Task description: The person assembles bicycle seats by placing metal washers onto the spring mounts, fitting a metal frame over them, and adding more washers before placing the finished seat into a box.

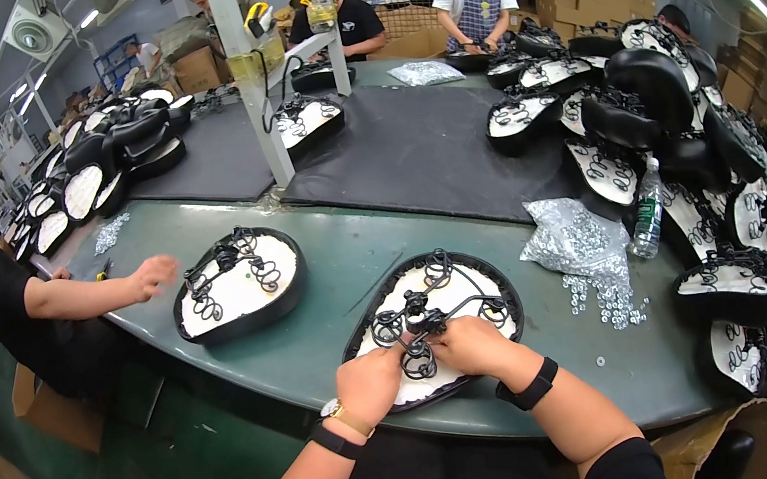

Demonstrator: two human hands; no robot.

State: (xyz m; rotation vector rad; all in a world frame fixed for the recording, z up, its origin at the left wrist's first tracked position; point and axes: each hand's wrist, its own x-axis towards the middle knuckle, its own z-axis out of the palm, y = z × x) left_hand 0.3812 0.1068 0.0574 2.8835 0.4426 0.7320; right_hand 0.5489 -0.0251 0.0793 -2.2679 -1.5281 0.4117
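A bicycle saddle (495, 294) lies upside down before me on the green table, its pale underside up and black coil springs (439, 269) on top. My left hand (371, 386) is closed at the near side of the black saddle clamp (421, 322) in the middle of the springs. From the other side my right hand (470, 345) also grips at the clamp, fingers bent inward. The fingertips are partly hidden, so any small part between them cannot be made out. Another upturned saddle (255, 291) with springs lies to the left, apart from my hands.
A bag of metal nuts (574, 238) sits right of my saddle, loose nuts (607, 303) spilling from it. Beside it stands a plastic bottle (647, 214). Saddles (656, 108) are piled at the right. A co-worker's hand (154, 276) reaches near the left saddle; a white post (247, 80) rises mid-table.
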